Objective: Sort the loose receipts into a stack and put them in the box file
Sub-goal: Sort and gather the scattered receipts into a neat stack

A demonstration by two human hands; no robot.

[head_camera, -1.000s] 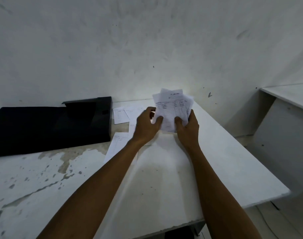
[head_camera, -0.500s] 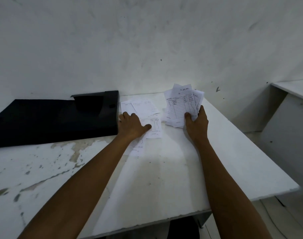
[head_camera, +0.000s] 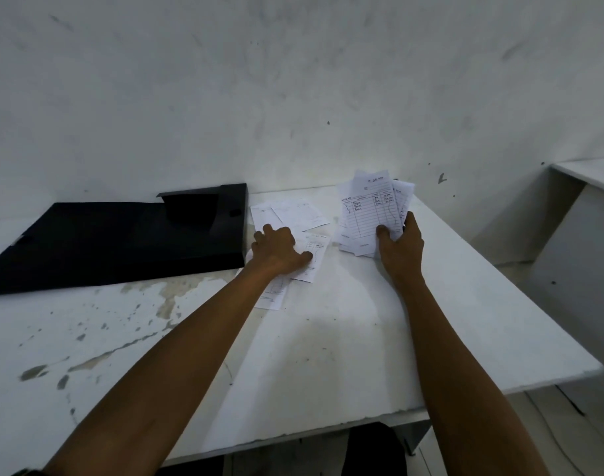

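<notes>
My right hand point(head_camera: 402, 247) grips a fanned stack of white lined receipts point(head_camera: 369, 209), held tilted just above the table. My left hand point(head_camera: 280, 252) lies palm down on loose receipts point(head_camera: 293, 218) spread flat on the table, its thumb on one slip point(head_camera: 316, 255); another slip point(head_camera: 273, 295) sticks out under the wrist. The black box file point(head_camera: 122, 238) lies open to the left of the loose receipts, its right wall next to my left hand.
The white table point(head_camera: 328, 355) has chipped, stained paint on its left half. A white wall runs right behind it. The table's right edge drops to the floor, with a second white desk point(head_camera: 589, 173) further right. A dark seat shows under the front edge.
My left hand let go of the stack and went down and left onto the loose receipts on the table. My right hand kept holding the stack.
</notes>
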